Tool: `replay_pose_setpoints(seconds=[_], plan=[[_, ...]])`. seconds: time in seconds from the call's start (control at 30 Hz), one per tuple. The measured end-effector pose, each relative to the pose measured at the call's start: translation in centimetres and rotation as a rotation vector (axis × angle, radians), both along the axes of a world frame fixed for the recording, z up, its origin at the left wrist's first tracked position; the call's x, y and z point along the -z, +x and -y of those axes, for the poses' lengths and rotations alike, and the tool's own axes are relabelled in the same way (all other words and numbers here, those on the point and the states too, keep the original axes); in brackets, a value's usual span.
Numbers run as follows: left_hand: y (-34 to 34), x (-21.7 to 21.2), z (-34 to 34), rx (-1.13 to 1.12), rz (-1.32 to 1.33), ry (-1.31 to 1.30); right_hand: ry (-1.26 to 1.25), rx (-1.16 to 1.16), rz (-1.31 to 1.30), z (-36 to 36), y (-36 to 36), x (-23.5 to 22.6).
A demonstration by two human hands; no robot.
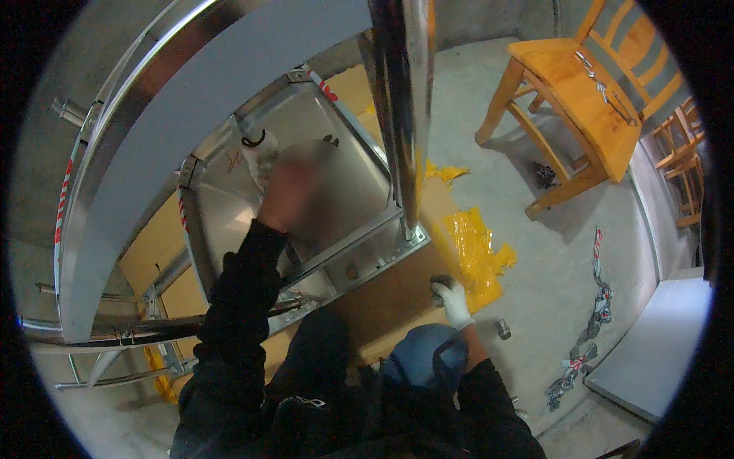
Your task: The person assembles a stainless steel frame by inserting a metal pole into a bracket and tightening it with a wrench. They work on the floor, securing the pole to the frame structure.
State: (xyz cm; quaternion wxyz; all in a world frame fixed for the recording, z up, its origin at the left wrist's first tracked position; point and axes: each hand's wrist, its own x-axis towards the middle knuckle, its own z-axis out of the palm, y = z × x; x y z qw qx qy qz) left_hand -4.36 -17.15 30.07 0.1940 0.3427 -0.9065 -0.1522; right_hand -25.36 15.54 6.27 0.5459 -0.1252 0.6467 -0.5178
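Observation:
My left arm in a black sleeve reaches into a shiny metal frame with a sheet-metal panel (348,126). My left hand (264,157), in a pale glove, is close to that panel; a blur covers part of it and its fingers cannot be made out clearly. My right hand (453,301), in a white glove with dark grey fingertips, is low beside the cardboard (397,298) under the frame. Its fingers are curled in, and what they hold, if anything, is hidden. A chrome upright post (401,99) rises between the panel and the chair side.
Torn yellow tape (470,249) lies along the cardboard's right edge. A small metal fitting (503,329) is on the floor. Farther right are a wooden chair (581,84) with metal tools on its seat, crumpled striped wrapping (600,298) and a pale board (654,344). A curved grey panel (206,99) arches at left.

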Motion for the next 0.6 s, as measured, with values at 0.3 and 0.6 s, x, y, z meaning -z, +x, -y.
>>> replay_pose_setpoints(seconds=[0.3,0.6], plan=[[-0.5,7.0,2.5,-0.090,0.110,-0.377,0.143,-0.676,-0.692,-1.3,2.8,3.9],[-5.0,-4.7,-13.6,-0.349,-0.741,1.164,-0.387,-0.247,-0.325,3.1,-3.3,-12.0]])
